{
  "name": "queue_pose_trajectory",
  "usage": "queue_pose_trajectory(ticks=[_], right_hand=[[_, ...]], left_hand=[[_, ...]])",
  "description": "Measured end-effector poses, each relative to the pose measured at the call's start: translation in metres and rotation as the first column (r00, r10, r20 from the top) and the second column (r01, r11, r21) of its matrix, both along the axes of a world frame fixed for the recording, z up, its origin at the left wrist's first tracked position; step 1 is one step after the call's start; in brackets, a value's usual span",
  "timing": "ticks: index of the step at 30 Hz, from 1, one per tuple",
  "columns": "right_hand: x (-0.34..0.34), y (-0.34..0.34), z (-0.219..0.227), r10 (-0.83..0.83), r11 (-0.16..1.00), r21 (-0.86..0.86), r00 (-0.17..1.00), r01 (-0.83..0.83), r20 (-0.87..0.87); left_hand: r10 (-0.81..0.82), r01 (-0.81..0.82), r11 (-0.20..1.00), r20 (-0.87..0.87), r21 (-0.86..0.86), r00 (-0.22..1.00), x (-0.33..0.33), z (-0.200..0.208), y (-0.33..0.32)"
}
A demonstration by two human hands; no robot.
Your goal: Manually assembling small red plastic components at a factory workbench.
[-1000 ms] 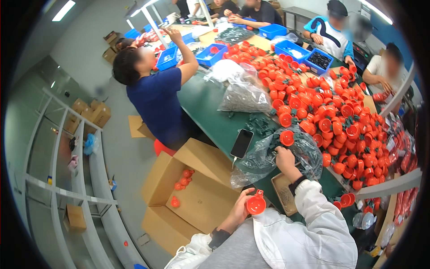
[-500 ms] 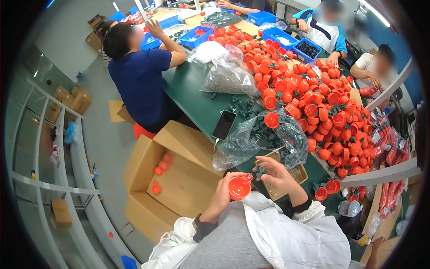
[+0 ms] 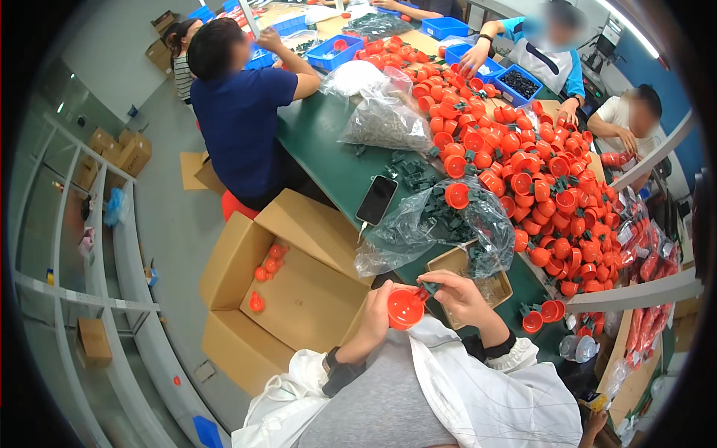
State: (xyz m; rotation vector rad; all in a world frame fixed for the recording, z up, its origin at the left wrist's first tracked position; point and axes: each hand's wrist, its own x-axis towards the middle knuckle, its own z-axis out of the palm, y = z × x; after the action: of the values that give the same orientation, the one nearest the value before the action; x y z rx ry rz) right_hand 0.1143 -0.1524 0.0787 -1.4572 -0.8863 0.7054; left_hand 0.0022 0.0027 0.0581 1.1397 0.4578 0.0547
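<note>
My left hand (image 3: 376,312) is closed on a red plastic cup (image 3: 405,309), its open mouth facing up toward me. A short red stem sticks out from the cup's upper right side. Against that stem, my right hand (image 3: 461,299) pinches a small dark green plastic clip (image 3: 431,287) between thumb and fingertips. Just beyond my hands lies a clear plastic bag (image 3: 485,231) with several more dark green clips (image 3: 441,216). Partly under the bag, a tan tray (image 3: 499,292) sits by my right hand; its contents are hard to make out.
A large pile of red cups (image 3: 538,179) covers the green table's (image 3: 321,149) right side. An open cardboard box (image 3: 299,310) with several red cups stands at left. A phone (image 3: 376,200) lies on the table. Co-workers sit around it, one in a navy shirt (image 3: 239,134). Blue bins (image 3: 518,84) stand farther back.
My right hand has brought the green clip left to the cup's stem. The cup has shifted slightly right. Across the table, a co-worker's hand has reached into the red pile.
</note>
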Motion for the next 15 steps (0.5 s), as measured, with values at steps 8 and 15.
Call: queue_pose_trajectory(ticks=[8, 15], right_hand=[[0.0, 0.002, -0.003, 0.009, 0.999, -0.032, 0.999, -0.01, -0.034], [-0.002, 0.003, -0.008, 0.04, 0.997, -0.062, 0.999, -0.038, 0.019]], left_hand=[[0.033, -0.034, 0.997, 0.005, 0.065, 0.999, 0.0, -0.002, 0.0], [0.078, -0.079, 0.996, 0.019, 0.044, 0.997, 0.001, -0.005, -0.003]])
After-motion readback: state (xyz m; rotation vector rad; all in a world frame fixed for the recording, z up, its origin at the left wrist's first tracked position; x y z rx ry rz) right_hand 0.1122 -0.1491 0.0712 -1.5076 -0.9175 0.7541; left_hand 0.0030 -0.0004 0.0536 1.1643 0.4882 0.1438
